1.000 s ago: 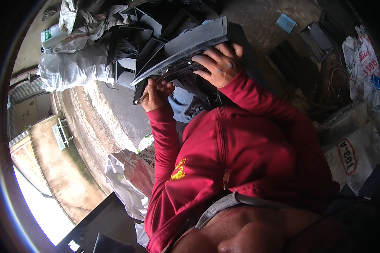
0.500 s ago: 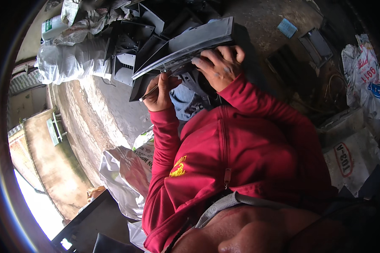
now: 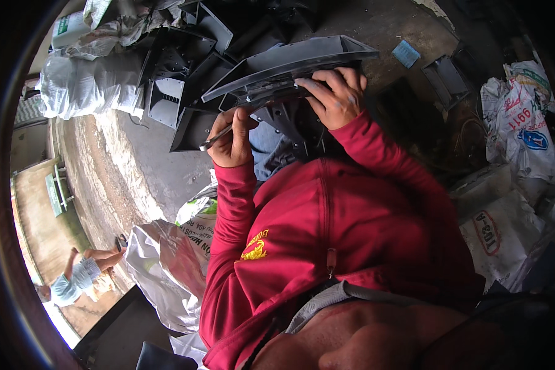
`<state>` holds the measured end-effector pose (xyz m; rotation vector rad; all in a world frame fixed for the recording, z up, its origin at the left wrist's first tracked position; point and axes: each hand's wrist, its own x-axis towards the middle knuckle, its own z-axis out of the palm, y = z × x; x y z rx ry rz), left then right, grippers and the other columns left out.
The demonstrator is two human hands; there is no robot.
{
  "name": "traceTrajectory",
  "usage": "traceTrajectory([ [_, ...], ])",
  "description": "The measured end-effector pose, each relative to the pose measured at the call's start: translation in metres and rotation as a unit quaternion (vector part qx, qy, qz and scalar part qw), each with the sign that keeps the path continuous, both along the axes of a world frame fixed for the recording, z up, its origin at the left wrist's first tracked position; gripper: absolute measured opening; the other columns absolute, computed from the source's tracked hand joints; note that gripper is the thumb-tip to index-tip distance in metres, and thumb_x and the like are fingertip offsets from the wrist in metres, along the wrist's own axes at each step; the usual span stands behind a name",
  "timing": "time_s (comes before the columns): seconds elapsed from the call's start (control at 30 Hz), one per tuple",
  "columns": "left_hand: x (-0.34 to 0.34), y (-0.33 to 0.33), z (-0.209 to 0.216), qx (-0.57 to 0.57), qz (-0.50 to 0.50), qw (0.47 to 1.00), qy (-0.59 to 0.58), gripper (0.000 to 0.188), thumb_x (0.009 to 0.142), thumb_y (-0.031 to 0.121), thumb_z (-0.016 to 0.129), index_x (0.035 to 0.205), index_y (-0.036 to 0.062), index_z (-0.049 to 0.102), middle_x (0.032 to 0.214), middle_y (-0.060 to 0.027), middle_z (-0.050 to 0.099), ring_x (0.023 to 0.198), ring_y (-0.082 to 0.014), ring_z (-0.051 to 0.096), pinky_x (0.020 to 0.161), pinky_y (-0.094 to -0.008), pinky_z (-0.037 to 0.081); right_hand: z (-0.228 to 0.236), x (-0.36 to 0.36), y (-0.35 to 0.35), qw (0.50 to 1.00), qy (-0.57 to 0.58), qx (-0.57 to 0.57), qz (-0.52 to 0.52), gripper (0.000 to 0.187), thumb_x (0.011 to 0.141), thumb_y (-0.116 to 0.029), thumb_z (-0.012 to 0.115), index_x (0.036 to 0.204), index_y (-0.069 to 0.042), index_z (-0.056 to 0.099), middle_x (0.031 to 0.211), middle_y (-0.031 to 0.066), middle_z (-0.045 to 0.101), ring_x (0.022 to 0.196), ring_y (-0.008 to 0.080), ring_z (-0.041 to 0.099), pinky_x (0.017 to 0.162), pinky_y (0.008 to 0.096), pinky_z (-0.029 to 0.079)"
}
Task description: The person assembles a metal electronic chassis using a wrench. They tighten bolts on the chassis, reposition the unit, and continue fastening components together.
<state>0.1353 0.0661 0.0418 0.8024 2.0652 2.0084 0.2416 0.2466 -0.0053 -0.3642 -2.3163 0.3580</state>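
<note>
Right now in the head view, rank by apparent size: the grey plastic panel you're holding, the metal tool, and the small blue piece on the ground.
1. Grey plastic panel, gripped by the right hand.
2. Metal tool in the left hand, mostly hidden by the fist.
3. Small blue piece; it lies farther from the camera, so its place against the tool is unsure.

Left hand point(image 3: 231, 137) grips tool point(image 3: 214, 138) left of panel point(image 3: 290, 65); right hand point(image 3: 336, 95) on it.

The left hand point(image 3: 231, 139) has dropped slightly from the grey plastic panel point(image 3: 290, 65), its thin metal tool point(image 3: 216, 137) now angled down-left; the panel sits flatter.
</note>
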Motion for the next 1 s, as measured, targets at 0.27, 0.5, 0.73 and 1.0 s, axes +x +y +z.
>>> traceTrajectory([
  [0.27, -0.008, 0.028, -0.004, -0.206, -0.131, 0.918, 0.314, 0.057, 0.077, 0.002, 0.067, 0.13, 0.023, 0.059, 0.075, -0.0071, 0.061, 0.066, -0.0282, 0.064, 0.058, -0.0365, 0.052, 0.006, -0.001, 0.006, 0.998, 0.001, -0.054, 0.025, 0.064, 0.062, -0.017, 0.082, 0.121, -0.023, 0.057, 0.096, -0.0081, 0.064, 0.1, 0.0194, 0.052, 0.088, 0.0392, 0.036],
  [0.5, -0.016, 0.036, -0.022, -0.272, -0.1, 0.887, 0.359, 0.045, 0.078, 0.016, 0.068, 0.122, 0.0257, 0.065, 0.089, -0.0077, 0.07, 0.07, -0.0263, 0.069, 0.056, -0.0344, 0.054, 0.004, -0.002, 0.003, 0.998, 0.007, -0.048, 0.027, 0.061, 0.063, -0.019, 0.083, 0.119, -0.022, 0.057, 0.094, -0.009, 0.066, 0.1, 0.0186, 0.054, 0.087, 0.0399, 0.036],
  [0.73, -0.012, 0.036, -0.007, -0.35, -0.104, 0.869, 0.333, 0.04, 0.079, 0.019, 0.065, 0.119, 0.0263, 0.065, 0.09, -0.0086, 0.071, 0.072, -0.027, 0.069, 0.058, -0.0369, 0.055, 0.006, -0.002, 0.001, 0.997, -0.019, -0.072, 0.019, 0.061, 0.065, -0.02, 0.082, 0.12, -0.022, 0.057, 0.097, -0.0127, 0.068, 0.099, 0.0158, 0.054, 0.086, 0.0385, 0.034],
  [1.0, -0.022, 0.027, -0.024, -0.317, -0.114, 0.909, 0.246, 0.039, 0.078, 0.015, 0.062, 0.118, 0.0156, 0.063, 0.091, -0.0132, 0.071, 0.082, -0.033, 0.069, 0.069, -0.0387, 0.055, -0.001, -0.002, -0.004, 0.999, -0.004, -0.049, 0.018, 0.06, 0.066, -0.019, 0.082, 0.121, -0.024, 0.058, 0.101, -0.0144, 0.069, 0.095, 0.0152, 0.054, 0.085, 0.0378, 0.034],
])
